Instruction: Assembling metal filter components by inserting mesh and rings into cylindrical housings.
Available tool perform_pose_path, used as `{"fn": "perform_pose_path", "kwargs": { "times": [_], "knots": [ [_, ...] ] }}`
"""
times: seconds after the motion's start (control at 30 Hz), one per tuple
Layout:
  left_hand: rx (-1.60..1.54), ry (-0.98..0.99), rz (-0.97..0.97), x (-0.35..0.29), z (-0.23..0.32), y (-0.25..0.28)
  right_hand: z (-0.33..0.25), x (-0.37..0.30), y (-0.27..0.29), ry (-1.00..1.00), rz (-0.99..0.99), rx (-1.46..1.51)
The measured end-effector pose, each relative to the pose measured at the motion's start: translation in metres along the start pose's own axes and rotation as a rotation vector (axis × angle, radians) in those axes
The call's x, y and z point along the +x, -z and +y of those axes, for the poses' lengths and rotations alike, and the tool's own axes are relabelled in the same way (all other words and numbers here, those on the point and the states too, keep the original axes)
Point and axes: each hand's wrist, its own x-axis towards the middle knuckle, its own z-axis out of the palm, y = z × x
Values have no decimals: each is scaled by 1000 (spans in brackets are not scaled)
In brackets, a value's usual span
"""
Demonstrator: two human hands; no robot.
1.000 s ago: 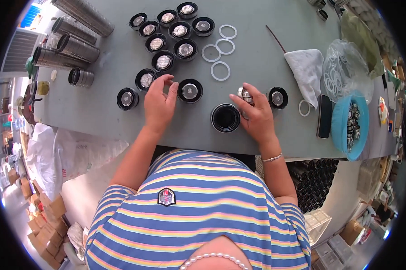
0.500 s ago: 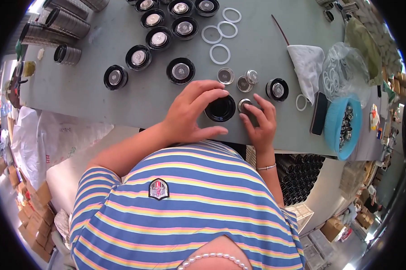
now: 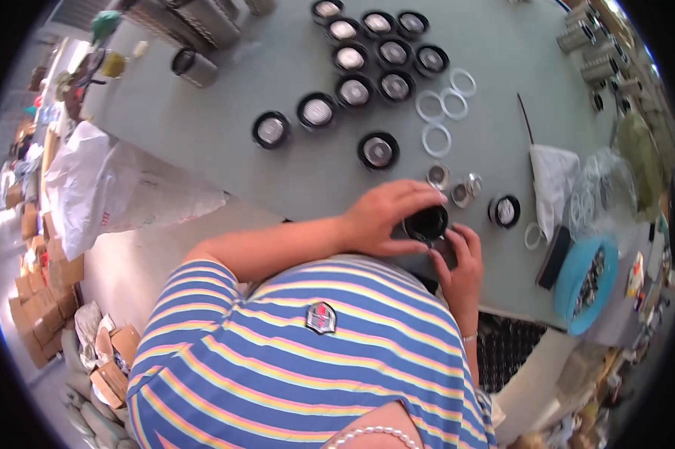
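Note:
My left hand (image 3: pixel 386 217) curves its fingers and thumb round a black round cap (image 3: pixel 426 223) that lies hollow side up near the table's front edge. Close against the cap's right side is my right hand (image 3: pixel 461 262), thumb and fingertips drawn together on a small metal disc, mostly hidden by the fingers. Just beyond the cap lie loose metal discs (image 3: pixel 438 176). To the right sits a black cap with a metal disc in it (image 3: pixel 504 211), and another filled cap (image 3: pixel 378 151) stands beyond my left hand.
Several filled black caps (image 3: pixel 354 91) are grouped at the back, beside white rings (image 3: pixel 436 140). Steel cylinders (image 3: pixel 195 67) stand far left. On the right are a white cloth (image 3: pixel 553 183), a bag of rings (image 3: pixel 603 187), a dark block (image 3: pixel 554 258) and a blue basket (image 3: pixel 569 299) of metal parts.
The whole view has shifted, so the table's things appear further right and lower. My left hand has closed round the cap. My right fingers have brought the disc up to the cap's side.

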Motion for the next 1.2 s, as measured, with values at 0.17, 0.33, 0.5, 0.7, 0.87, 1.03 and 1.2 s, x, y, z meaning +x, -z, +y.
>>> {"fn": "perform_pose_path", "kwargs": {
  "times": [0.17, 0.33, 0.5, 0.7, 0.87, 1.03, 1.2],
  "knots": [
    [-28, -14, 2, -2, -12, 3, 0, -9, -10, -231, 97, 107],
    [-55, -61, 4, -2, -23, 0, -9, -2, -1, -24, 335, 235],
    [-74, -62, -4, -4, -24, -3, -54, 35, 14, 407, 176, -55],
    [-122, -71, 17, -6, -28, -8, -66, 25, 4, 360, 10, -545],
    [-142, -76, 27, -4, -27, -9, -82, 29, 9, 347, -35, -590],
    [-155, -34, 39, -6, -26, -5, -96, 50, 23, 346, -192, -514],
    [-253, 15, 136, 6, -6, 17, -61, 52, 28, 370, 33, -11]
  ]
}}
